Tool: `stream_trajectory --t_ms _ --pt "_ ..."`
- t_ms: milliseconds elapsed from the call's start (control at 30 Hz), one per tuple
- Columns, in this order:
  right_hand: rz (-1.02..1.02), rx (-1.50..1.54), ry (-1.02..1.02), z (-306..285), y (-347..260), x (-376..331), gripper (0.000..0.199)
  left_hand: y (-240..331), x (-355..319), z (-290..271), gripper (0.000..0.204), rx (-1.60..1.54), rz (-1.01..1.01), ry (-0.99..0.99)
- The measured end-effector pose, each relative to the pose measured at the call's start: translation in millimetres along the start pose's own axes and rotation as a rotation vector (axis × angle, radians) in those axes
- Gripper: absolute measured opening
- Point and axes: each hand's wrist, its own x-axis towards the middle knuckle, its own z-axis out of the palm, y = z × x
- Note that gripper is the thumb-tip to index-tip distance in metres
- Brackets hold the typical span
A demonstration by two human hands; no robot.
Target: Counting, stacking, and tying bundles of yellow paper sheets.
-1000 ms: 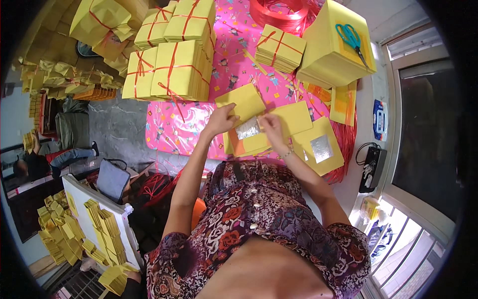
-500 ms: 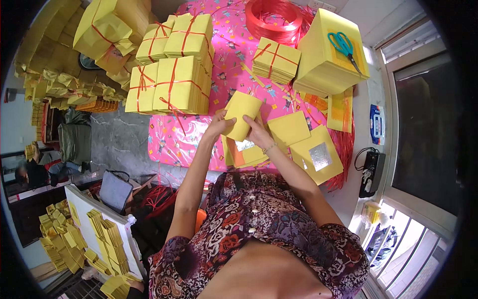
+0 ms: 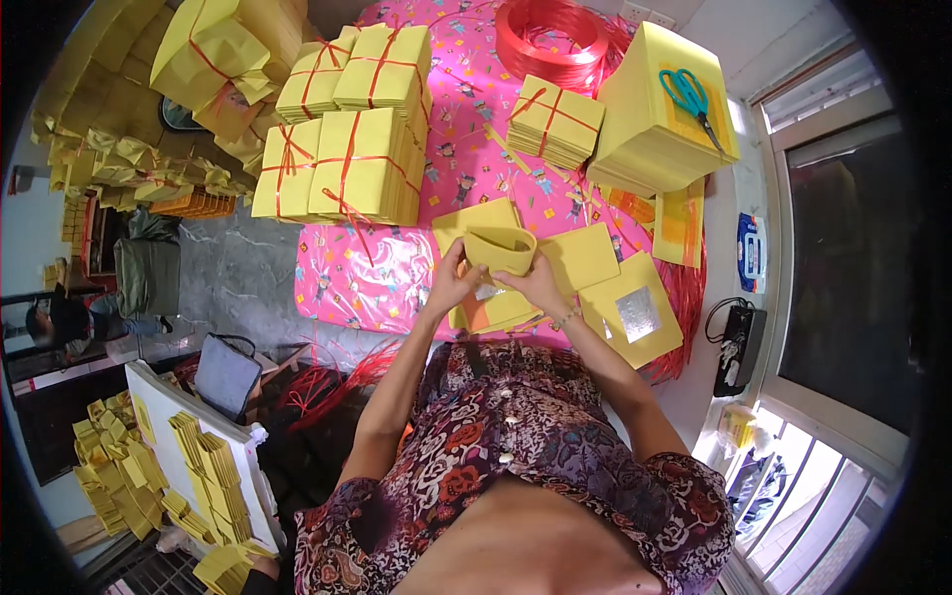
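Note:
Between both hands, above the near part of the table, a yellow paper envelope (image 3: 498, 256) is bowed so that its mouth gapes toward me. My left hand (image 3: 456, 282) grips its left side, thumb in front. At the right side my right hand (image 3: 536, 286) pinches it, a bracelet round that wrist. Beneath and behind lie loose yellow envelopes, one flat sheet (image 3: 476, 217) just beyond my hands. To the right rest a plain yellow envelope (image 3: 583, 256) and another one with a silvery patch (image 3: 617, 322).
Bundles tied with red string (image 3: 362, 164) stand on the pink patterned tablecloth (image 3: 347, 278). Further back are a red string coil (image 3: 551, 45), a small bundle (image 3: 555, 121) and a tall yellow stack (image 3: 645, 109) with teal scissors (image 3: 686, 94) on top. Another person (image 3: 74, 322) is far left.
The envelope in my hands has come lower and toward me, from a curved, closed face to a gaping mouth. A flat yellow sheet behind it now shows.

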Motion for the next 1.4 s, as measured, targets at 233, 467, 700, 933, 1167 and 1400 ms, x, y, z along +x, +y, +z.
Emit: stream_trajectory --t_ms 233,467,700,933,1167,1400 --pt "-0.114 -0.012 0.017 -2.5 12.0 -20.3 0.056 -15.3 -19.6 7.5 0.034 0.192 0.052 -0.028" --pt "-0.182 -0.126 0.003 -4.1 5.2 -25.4 0.046 5.1 -25.3 20.7 0.029 0.208 0.128 -0.027" --pt "-0.116 -0.087 0.075 -1.5 14.0 -23.2 0.04 -8.8 -24.6 22.2 0.027 0.165 0.032 -0.021" --pt "-0.121 -0.113 0.067 -3.2 20.2 -20.8 0.033 -15.0 -20.5 20.1 0.025 0.058 -0.086 -0.036" --pt "0.002 -0.083 0.046 -13.5 -1.6 -16.8 0.041 1.7 -13.1 18.2 0.037 0.188 -0.073 -0.039" --pt "0.339 0.178 -0.079 -16.1 -48.1 -30.4 0.044 33.4 -20.3 30.4 0.048 -0.124 -0.19 -0.075"
